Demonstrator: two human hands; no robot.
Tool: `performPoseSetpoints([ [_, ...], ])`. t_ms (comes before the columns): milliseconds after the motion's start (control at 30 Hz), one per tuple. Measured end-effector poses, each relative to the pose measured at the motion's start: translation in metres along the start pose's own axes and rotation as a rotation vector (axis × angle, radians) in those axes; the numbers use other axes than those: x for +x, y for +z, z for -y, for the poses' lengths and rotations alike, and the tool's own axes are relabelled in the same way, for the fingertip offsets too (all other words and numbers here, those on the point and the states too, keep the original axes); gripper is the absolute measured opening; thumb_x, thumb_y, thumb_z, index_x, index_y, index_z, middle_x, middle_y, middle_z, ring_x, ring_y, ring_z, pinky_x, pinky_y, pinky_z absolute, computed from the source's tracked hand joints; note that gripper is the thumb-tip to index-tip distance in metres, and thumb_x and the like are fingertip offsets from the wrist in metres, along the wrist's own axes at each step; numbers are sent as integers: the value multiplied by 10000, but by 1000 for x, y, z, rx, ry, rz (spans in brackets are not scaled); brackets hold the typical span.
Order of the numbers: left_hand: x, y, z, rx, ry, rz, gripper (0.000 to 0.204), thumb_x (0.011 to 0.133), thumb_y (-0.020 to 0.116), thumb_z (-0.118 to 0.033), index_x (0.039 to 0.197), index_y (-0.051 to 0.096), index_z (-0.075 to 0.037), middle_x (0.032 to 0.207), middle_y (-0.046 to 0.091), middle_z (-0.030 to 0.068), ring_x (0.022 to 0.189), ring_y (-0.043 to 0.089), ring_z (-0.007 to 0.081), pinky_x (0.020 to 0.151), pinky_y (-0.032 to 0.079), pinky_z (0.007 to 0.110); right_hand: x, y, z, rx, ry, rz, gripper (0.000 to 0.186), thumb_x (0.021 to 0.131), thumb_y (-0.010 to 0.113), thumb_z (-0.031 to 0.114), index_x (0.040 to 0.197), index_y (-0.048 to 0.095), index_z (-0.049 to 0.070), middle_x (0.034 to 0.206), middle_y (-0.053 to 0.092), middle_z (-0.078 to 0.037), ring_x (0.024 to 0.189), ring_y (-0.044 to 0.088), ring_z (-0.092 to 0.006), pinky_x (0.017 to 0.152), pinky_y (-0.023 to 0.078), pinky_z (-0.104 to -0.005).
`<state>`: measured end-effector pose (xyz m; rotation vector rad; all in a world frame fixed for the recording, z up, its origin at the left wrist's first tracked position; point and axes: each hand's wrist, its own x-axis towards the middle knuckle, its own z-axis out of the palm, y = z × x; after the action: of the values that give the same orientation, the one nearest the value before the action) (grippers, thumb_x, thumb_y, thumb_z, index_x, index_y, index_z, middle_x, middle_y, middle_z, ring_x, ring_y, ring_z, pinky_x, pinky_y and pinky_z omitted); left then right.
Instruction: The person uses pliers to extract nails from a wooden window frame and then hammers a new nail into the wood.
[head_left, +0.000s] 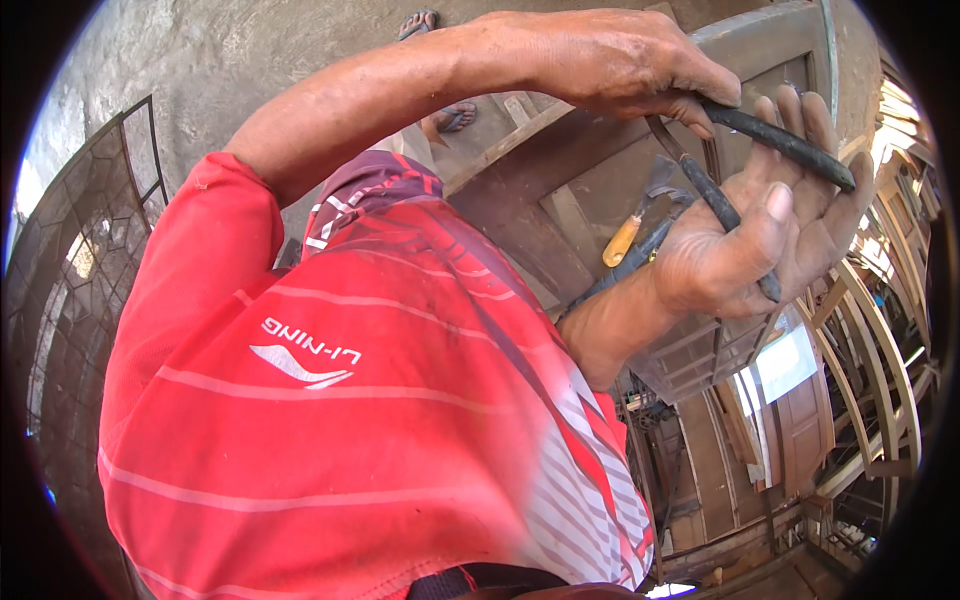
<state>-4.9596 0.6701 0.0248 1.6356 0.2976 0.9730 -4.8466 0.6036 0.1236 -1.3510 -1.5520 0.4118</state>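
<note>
My left arm reaches across from the red sleeve. Its hand (640,65) is closed around the joint end of pliers with two long black handles (785,143); their jaws are hidden under the fingers. The handles stand spread apart. My right hand (750,235) is open, palm toward me, fingers stretched out. One handle lies across its fingers, while the other passes under its thumb, the tip showing by the wrist side. A tool with a yellow handle (622,242) lies on the brown wooden door (530,185), close to my right wrist. Clear plastic (660,180) sits beside it.
Two sandalled feet (458,117) are on the grey concrete floor (250,70). A metal lattice panel (75,250) stands at the left. Several wooden frames (880,340) and panels (800,430) crowd the right side.
</note>
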Motion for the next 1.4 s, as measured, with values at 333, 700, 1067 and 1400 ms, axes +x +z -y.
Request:
performPoseSetpoints([
  [333,-10,-7,1,55,53,14,186,939,656,-126,1047,543,-25,903,619,207,829,585,425,703,451,476,-18,12,-2,205,-54,10,785,852,470,110,1518,135,-137,1329,442,-459,1236,551,-521,1025,518,-569],
  [700,-8,-17,2,68,33,132,170,963,654,-161,1030,605,-13,803,616,235,770,594,466,657,455,471,-25,0,-13,353,-24,148,787,1007,535,430,1488,238,-118,1261,506,-390,1199,579,-493,1043,483,-603],
  [1067,-22,-9,-12,4,28,49,204,954,664,-191,999,649,7,851,651,243,790,619,441,672,477,461,-20,-22,-26,387,48,344,885,942,505,704,1289,518,-109,1007,611,-192,971,631,-323,947,513,-514],
  [1400,-10,-25,-8,-278,-213,240,256,868,737,-138,1076,700,7,881,722,57,820,636,140,728,515,351,-19,-18,-43,651,-122,268,868,973,273,755,1136,588,-37,797,563,-125,708,557,-240,698,523,-459],
])
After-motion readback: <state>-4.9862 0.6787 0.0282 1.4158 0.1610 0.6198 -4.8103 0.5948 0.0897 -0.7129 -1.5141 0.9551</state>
